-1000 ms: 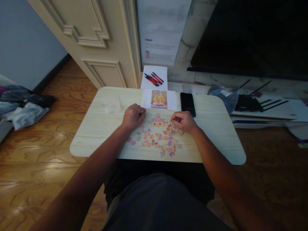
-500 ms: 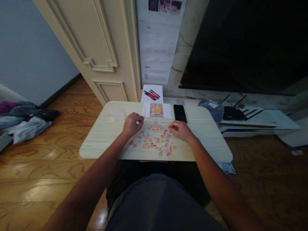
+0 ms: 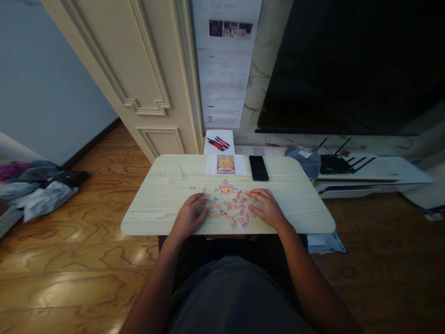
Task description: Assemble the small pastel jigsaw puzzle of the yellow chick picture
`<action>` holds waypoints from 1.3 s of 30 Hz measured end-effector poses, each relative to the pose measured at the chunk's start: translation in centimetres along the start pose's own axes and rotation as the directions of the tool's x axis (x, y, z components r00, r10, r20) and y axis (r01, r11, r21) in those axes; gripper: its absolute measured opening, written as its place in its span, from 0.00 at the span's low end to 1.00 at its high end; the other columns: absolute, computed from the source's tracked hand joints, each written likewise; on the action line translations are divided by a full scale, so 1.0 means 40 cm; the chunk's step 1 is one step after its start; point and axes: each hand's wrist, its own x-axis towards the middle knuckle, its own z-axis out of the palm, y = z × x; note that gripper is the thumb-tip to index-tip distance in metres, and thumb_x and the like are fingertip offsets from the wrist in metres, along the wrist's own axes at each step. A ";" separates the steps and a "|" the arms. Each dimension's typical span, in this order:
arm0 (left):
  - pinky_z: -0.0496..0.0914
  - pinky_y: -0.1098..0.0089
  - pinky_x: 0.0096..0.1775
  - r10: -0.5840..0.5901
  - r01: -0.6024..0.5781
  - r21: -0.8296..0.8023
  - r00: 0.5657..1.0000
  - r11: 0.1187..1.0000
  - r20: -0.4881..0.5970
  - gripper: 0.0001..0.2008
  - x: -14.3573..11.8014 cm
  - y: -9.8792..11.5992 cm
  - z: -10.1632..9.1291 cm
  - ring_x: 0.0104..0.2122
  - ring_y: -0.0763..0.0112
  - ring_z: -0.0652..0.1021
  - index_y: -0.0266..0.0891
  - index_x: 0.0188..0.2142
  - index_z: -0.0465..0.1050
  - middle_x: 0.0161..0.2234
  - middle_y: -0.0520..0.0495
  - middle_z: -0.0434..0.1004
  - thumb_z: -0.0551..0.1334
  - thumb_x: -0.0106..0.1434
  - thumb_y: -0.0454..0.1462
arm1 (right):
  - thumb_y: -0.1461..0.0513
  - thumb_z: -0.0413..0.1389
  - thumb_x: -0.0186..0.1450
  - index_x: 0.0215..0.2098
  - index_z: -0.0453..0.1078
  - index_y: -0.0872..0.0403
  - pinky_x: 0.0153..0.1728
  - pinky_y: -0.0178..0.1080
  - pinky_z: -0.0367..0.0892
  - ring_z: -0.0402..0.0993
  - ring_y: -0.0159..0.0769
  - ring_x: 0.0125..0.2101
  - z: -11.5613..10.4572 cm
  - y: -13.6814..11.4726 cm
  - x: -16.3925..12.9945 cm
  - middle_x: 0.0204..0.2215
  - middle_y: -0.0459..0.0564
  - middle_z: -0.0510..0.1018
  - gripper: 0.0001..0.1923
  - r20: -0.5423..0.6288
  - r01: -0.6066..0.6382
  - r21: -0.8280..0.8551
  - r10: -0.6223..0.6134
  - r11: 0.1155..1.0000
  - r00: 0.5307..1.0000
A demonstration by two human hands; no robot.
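Note:
Many small jigsaw puzzle pieces (image 3: 239, 206) lie scattered over the near middle of a pale wooden table (image 3: 146, 204). Just beyond them sits a small joined part of the puzzle (image 3: 225, 189), with a pink top and a yellow face. My left hand (image 3: 190, 214) rests low at the left edge of the pieces, fingers loosely bent and thumb apart, with nothing visible in it. At the right side of the pile, my right hand (image 3: 268, 208) has its fingers spread and touches or hovers over pieces. Its fingertips hide some of them.
A picture card (image 3: 226, 164) on white paper lies at the table's far edge, beside a black phone (image 3: 258, 168). A clear plastic tray (image 3: 173, 172) is at the far left. Behind stand red and black pens (image 3: 218, 143) and a router (image 3: 335, 163).
My left hand has come down and nearer to me, to the left edge of the pieces. The right hand has lowered slightly and its fingers have spread. The view has shifted a little.

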 end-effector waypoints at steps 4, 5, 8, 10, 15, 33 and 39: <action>0.74 0.41 0.71 0.015 -0.015 0.006 0.998 1.000 0.063 0.26 0.002 0.001 -0.004 0.72 0.44 0.75 0.42 0.66 0.77 0.74 0.32 0.70 0.68 0.75 0.50 | 0.49 0.66 0.74 0.70 0.76 0.47 0.68 0.63 0.68 0.72 0.57 0.65 -0.015 -0.020 0.002 0.68 0.59 0.79 0.29 0.096 0.016 -0.033 -0.013 0.999 0.995; 0.72 0.40 0.72 0.021 -0.022 0.013 0.997 1.000 0.076 0.28 0.002 0.003 -0.006 0.73 0.43 0.73 0.42 0.68 0.76 0.75 0.32 0.68 0.69 0.75 0.51 | 0.47 0.66 0.74 0.72 0.75 0.46 0.70 0.64 0.67 0.71 0.58 0.67 -0.017 -0.024 0.002 0.71 0.58 0.77 0.31 0.120 0.026 -0.047 -0.020 0.999 0.993; 0.68 0.35 0.74 0.053 -0.058 0.035 0.991 0.998 0.126 0.36 0.002 0.011 -0.015 0.76 0.39 0.68 0.44 0.74 0.69 0.78 0.31 0.64 0.71 0.72 0.53 | 0.42 0.66 0.73 0.75 0.72 0.43 0.72 0.67 0.63 0.66 0.62 0.71 -0.019 -0.028 0.002 0.77 0.57 0.70 0.36 0.191 0.056 -0.078 -0.040 0.995 0.981; 0.65 0.32 0.74 0.082 -0.090 0.045 0.983 0.995 0.165 0.43 0.001 0.017 -0.021 0.77 0.35 0.66 0.44 0.77 0.65 0.79 0.29 0.61 0.74 0.69 0.54 | 0.38 0.68 0.70 0.77 0.70 0.41 0.73 0.68 0.61 0.64 0.64 0.73 -0.020 -0.029 0.002 0.79 0.57 0.67 0.43 0.234 0.073 -0.088 -0.050 0.994 0.971; 0.63 0.29 0.75 0.130 -0.148 0.069 0.968 0.987 0.213 0.50 0.004 0.026 -0.026 0.78 0.33 0.65 0.46 0.79 0.62 0.78 0.28 0.62 0.78 0.64 0.56 | 0.35 0.71 0.65 0.80 0.64 0.40 0.75 0.69 0.56 0.58 0.66 0.78 -0.023 -0.038 0.006 0.79 0.56 0.66 0.52 0.328 0.103 -0.098 -0.065 0.990 0.942; 0.71 0.32 0.72 0.129 -0.146 0.087 0.976 0.985 0.173 0.35 0.003 0.052 -0.028 0.76 0.38 0.69 0.48 0.76 0.65 0.75 0.33 0.68 0.70 0.75 0.48 | 0.54 0.66 0.76 0.66 0.80 0.43 0.68 0.64 0.71 0.72 0.56 0.67 -0.017 -0.040 -0.002 0.67 0.56 0.80 0.21 0.129 0.087 -0.054 -0.080 0.995 0.988; 0.76 0.39 0.69 0.106 -0.111 0.025 0.985 0.994 0.138 0.21 0.003 0.067 -0.035 0.71 0.44 0.75 0.49 0.66 0.77 0.69 0.36 0.74 0.68 0.77 0.41 | 0.58 0.64 0.76 0.56 0.85 0.43 0.62 0.64 0.76 0.76 0.55 0.60 -0.016 -0.036 -0.003 0.59 0.55 0.84 0.12 0.035 0.071 -0.058 -0.069 0.996 0.997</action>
